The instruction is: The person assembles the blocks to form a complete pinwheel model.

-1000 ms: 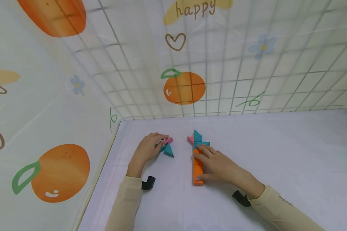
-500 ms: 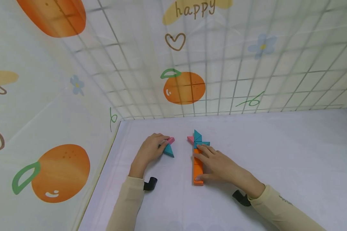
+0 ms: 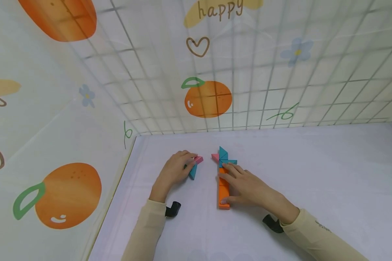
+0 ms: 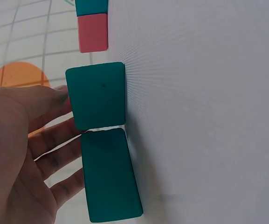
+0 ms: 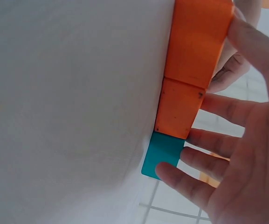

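Note:
Left of the block figure, my left hand [image 3: 176, 168] pinches a pink block [image 3: 199, 160] between thumb and fingers. A teal triangular block [image 3: 193, 172] sits against the thumb, and a second teal block is mostly hidden under the hand. The left wrist view shows two teal faces, an upper one [image 4: 97, 95] and a lower one [image 4: 111, 175], low on the table. My right hand [image 3: 246, 186] rests with spread fingers on a row of orange blocks [image 3: 224, 192]. Its fingertips reach the teal blocks [image 3: 223, 155] at the row's far end.
Another pink triangle [image 3: 215, 157] juts left from the figure's teal end, pointing toward the left hand. A white-covered table [image 3: 313, 163] lies beneath everything. Printed curtains [image 3: 209, 99] stand behind and to the left.
My left hand has slid rightward with the pink block, closer to the figure. The teal triangle beside it has turned slightly. My right hand and the orange row have stayed put.

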### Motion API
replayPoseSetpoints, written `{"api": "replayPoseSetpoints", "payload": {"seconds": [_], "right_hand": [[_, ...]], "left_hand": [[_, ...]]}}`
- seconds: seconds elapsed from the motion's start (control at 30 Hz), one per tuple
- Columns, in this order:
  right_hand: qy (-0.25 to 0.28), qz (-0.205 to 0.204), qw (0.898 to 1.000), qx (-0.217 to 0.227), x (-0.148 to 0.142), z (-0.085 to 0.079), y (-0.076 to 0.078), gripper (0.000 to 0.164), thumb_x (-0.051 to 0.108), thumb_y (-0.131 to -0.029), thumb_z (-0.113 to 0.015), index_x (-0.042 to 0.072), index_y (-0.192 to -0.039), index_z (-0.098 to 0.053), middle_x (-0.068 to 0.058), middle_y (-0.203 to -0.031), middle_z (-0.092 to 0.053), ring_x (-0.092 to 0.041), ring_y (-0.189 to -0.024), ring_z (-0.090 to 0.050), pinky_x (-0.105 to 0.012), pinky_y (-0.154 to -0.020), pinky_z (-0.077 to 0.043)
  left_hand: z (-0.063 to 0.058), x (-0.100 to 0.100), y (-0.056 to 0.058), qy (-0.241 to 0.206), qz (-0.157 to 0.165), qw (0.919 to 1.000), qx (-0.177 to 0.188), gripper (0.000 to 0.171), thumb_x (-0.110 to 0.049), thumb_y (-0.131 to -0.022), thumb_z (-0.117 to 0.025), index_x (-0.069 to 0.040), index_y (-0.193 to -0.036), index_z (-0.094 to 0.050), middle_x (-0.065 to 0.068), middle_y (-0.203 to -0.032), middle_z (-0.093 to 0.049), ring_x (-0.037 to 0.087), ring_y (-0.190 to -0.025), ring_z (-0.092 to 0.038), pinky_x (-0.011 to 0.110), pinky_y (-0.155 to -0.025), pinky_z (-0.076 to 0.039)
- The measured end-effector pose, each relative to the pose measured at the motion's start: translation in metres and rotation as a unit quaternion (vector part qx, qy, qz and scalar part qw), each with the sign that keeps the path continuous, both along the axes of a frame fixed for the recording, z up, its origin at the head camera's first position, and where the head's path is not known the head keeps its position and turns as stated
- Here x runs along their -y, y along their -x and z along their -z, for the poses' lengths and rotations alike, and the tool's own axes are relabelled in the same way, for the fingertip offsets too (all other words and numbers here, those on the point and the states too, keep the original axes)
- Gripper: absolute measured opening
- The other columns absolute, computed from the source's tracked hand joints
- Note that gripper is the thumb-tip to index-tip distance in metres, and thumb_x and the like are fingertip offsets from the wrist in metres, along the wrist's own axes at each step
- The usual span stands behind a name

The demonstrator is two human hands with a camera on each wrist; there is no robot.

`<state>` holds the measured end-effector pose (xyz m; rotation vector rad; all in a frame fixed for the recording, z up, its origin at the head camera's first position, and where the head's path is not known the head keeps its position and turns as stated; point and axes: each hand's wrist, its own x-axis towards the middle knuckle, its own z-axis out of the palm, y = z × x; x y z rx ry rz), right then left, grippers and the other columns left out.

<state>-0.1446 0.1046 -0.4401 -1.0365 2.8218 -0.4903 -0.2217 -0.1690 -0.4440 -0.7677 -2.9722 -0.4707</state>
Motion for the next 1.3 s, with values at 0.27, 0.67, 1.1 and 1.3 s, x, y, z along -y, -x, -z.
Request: {"api": "replayPoseSetpoints", "payload": {"seconds": [0.27, 0.67, 1.1, 1.3], "right_hand": [[-0.005, 0.002, 1.0, -0.004, 0.0, -0.001, 0.0, 0.081, 0.057, -0.082, -0.07, 0.011, -0.144, -0.047, -0.018, -0.155, -0.033, -0.039, -0.14, -0.034, -0.062, -0.099, -0.045], [0.0, -0.001, 1.0, 0.001, -0.001, 0.0, 0.0, 0.081, 0.057, -0.082, -0.07, 0.01, -0.144, -0.046, -0.019, -0.154, -0.033, -0.04, -0.139, -0.034, -0.063, -0.098, -0.045], [-0.005, 0.0, 1.0, -0.004, 0.001, -0.001, 0.001, 0.082, 0.059, -0.082, -0.07, 0.011, -0.144, -0.047, -0.018, -0.154, -0.034, -0.039, -0.139, -0.035, -0.061, -0.098, -0.046], [-0.003, -0.003, 1.0, -0.01, 0.0, 0.0, 0.001, 0.081, 0.059, -0.082, -0.069, 0.011, -0.144, -0.047, -0.018, -0.154, -0.035, -0.038, -0.139, -0.035, -0.06, -0.098, -0.047]], "left_hand": [[-0.002, -0.007, -0.002, 0.01, 0.001, 0.9999, 0.004, 0.029, -0.026, -0.098, -0.06, -0.016, -0.124, -0.067, 0.0, -0.117, -0.068, 0.021, -0.109, -0.06, 0.04, -0.1, -0.049], [0.002, -0.015, -0.008, -0.037, 0.042, 0.9971, 0.051, 0.033, -0.025, -0.099, -0.057, -0.018, -0.131, -0.063, 0.001, -0.126, -0.065, 0.021, -0.118, -0.058, 0.04, -0.105, -0.047], [0.002, -0.013, -0.005, -0.032, 0.035, 0.9988, 0.007, 0.025, -0.026, -0.098, -0.06, -0.018, -0.119, -0.07, -0.004, -0.109, -0.069, 0.016, -0.102, -0.062, 0.035, -0.095, -0.051], [0.002, -0.018, -0.008, -0.038, 0.047, 0.9979, 0.025, 0.03, -0.026, -0.097, -0.062, -0.016, -0.124, -0.068, 0.0, -0.115, -0.069, 0.021, -0.106, -0.062, 0.039, -0.098, -0.051]]}}
